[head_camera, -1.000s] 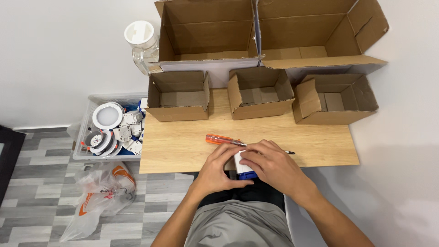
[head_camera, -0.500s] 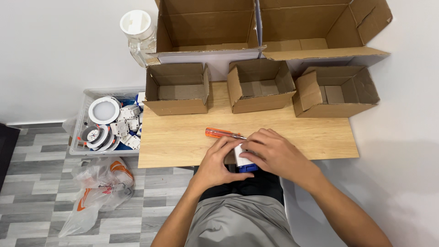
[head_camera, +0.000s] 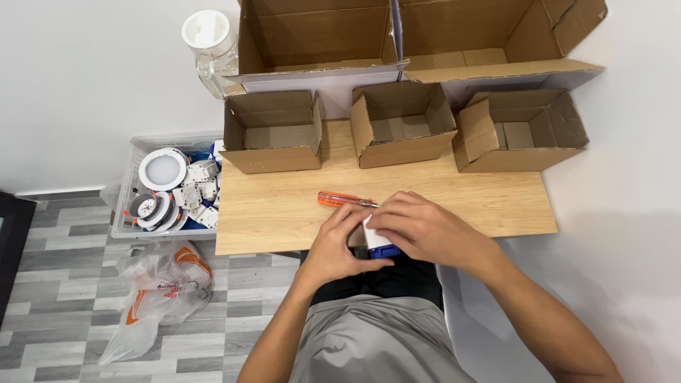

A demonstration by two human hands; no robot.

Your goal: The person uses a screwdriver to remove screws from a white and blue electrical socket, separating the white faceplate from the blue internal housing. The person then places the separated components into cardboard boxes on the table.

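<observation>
Two hands met at the near edge of the wooden table (head_camera: pixel 284 220), about midway along it. The left hand (head_camera: pixel 340 248) and right hand (head_camera: pixel 418 228) were both clenched around a small white and blue device (head_camera: pixel 377 242), thumbs and fingers wrapped over it; most of it was hidden, only a white face and blue lower corner showed. The device sat right at the near edge, over the person's lap.

Just beyond the hands an orange-handled screwdriver (head_camera: pixel 339 200) lay flat on the table, its shaft pointing right, the tip touching or just under the right hand's fingers, can't tell which.

Along the far edge stood three small open cardboard boxes: left box (head_camera: pixel 273 135), middle box (head_camera: pixel 399 128), right box (head_camera: pixel 521 135). All three looked empty inside. Behind them, against the wall, two larger open cartons (head_camera: pixel 319 39) stood side by side.

Off the table's left edge, on the floor, was a clear plastic bin (head_camera: pixel 128 191) holding round white light fittings (head_camera: pixel 163 169) and small white parts. Nearer, below the bin, lay a crumpled plastic bag (head_camera: pixel 159 291) with orange print. By the far left corner stood a clear jar with a white lid (head_camera: pixel 207 32).
</observation>
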